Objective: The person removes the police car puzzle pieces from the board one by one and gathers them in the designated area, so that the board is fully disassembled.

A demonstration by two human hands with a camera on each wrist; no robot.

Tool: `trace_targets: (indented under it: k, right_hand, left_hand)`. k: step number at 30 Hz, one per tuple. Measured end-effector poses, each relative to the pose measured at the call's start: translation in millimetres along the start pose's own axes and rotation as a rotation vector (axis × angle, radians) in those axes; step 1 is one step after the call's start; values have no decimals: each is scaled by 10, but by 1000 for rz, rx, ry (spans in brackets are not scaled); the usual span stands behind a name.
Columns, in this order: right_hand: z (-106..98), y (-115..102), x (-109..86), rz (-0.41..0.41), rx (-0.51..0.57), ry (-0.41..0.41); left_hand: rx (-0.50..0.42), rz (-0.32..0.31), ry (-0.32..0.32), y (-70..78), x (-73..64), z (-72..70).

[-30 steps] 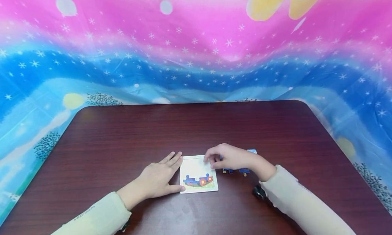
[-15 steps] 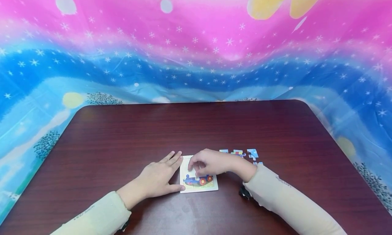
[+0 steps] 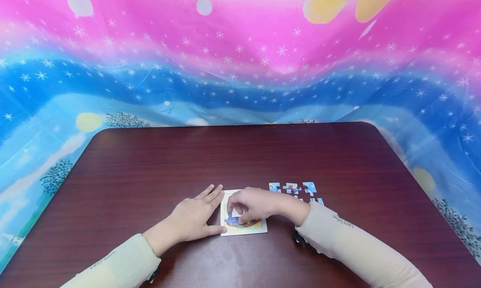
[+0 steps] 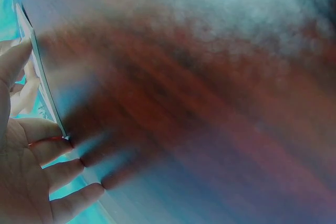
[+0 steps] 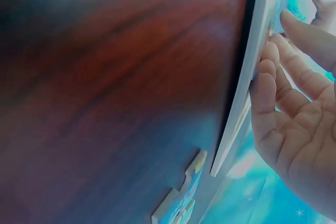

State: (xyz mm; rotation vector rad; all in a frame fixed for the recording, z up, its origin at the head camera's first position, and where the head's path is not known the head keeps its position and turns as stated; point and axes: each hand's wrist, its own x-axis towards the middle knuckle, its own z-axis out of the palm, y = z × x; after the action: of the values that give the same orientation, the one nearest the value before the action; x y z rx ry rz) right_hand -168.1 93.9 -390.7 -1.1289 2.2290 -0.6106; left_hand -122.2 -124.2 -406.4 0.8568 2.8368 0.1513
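Observation:
In the head view a square puzzle board (image 3: pixel 244 233) with a pale frame lies on the table, its lower part filled with joined puzzle pieces (image 3: pixel 256 226) in blue, red and green. My left hand (image 3: pixel 193 219) lies flat at the board's left side, thumb on the lower left corner and fingertips by the upper left. Over the board, my right hand (image 3: pixel 259 202) pinches a small puzzle piece between thumb and curled fingers, close above the filled row; the fingers hide most of it. The right wrist view has that hand (image 5: pixel 294 103) right at the board's face.
Several loose puzzle pieces (image 3: pixel 292 188) lie to the right of the board, partly behind the right forearm. The dark wooden table (image 3: pixel 188 154) has rounded far corners. A pink and blue patterned cloth (image 3: pixel 240 71) hangs behind it.
My right hand has moved left and slightly down over the board, from its right edge to the filled row, uncovering loose pieces. My left hand has stayed put.

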Motion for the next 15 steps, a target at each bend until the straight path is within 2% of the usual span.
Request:
trace_targets:
  k: [6,15]
  right_hand:
    - [16,-27,-3,16,-69,16]
    - [30,-32,-9,13,-68,25]
  left_hand:
    - [-2,2,4,2,0,-3]
    - [-33,8,-19,-17,3,-22]
